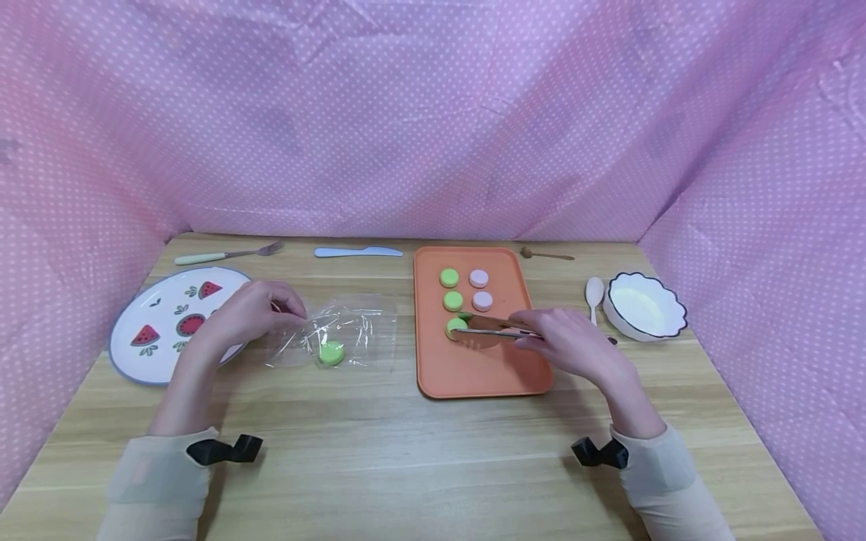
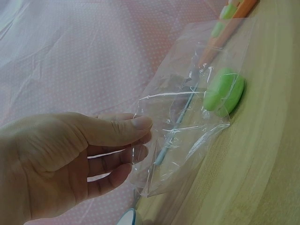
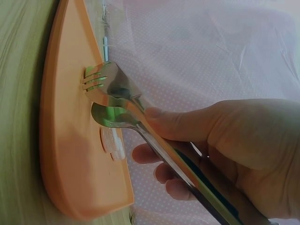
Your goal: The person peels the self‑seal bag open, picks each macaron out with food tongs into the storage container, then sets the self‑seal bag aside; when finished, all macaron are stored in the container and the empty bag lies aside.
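My left hand (image 1: 253, 314) pinches the edge of a clear plastic bag (image 2: 164, 136) between thumb and fingers. Inside the bag lies one green macaron (image 1: 331, 352), near its lower side. My right hand (image 1: 564, 342) grips metal serving tongs (image 3: 154, 136), one end forked and the other spoon-shaped. The tong ends are at a green macaron (image 1: 456, 327) on the orange tray (image 1: 483, 376); whether they squeeze it is hard to tell. Two more green macarons (image 1: 452, 300) and two pale pink macarons (image 1: 482, 301) sit farther back on the tray.
A white oval plate (image 1: 145, 304) with watermelon pictures lies left, under the left forearm. Along the back are a fork (image 1: 226, 254), a blue knife (image 1: 358, 252) and a small brown spoon (image 1: 546, 255). At right stand a white spoon (image 1: 594, 293) and a scalloped white bowl (image 1: 643, 308).
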Available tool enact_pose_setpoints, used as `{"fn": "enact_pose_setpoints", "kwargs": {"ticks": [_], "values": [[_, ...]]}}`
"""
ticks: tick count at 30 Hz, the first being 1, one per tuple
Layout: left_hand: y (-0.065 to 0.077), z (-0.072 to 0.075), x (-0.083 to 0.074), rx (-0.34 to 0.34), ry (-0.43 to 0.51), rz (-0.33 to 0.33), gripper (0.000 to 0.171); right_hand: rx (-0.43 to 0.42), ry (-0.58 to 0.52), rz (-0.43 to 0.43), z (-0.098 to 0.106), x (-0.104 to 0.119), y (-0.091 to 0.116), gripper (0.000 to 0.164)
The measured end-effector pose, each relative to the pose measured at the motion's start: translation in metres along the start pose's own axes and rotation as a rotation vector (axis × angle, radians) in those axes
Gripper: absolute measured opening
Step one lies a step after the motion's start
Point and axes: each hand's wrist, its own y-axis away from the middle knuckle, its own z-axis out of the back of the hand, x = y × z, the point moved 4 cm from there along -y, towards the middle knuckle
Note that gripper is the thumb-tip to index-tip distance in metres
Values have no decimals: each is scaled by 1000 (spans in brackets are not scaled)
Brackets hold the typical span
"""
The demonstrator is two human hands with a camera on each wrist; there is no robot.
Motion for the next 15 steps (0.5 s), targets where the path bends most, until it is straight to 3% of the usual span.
{"fn": "enact_pose_setpoints", "kwargs": {"ticks": [15], "values": [[1,1,-1,7,3,14,7,6,-6,-13,0,0,0,28]]}}
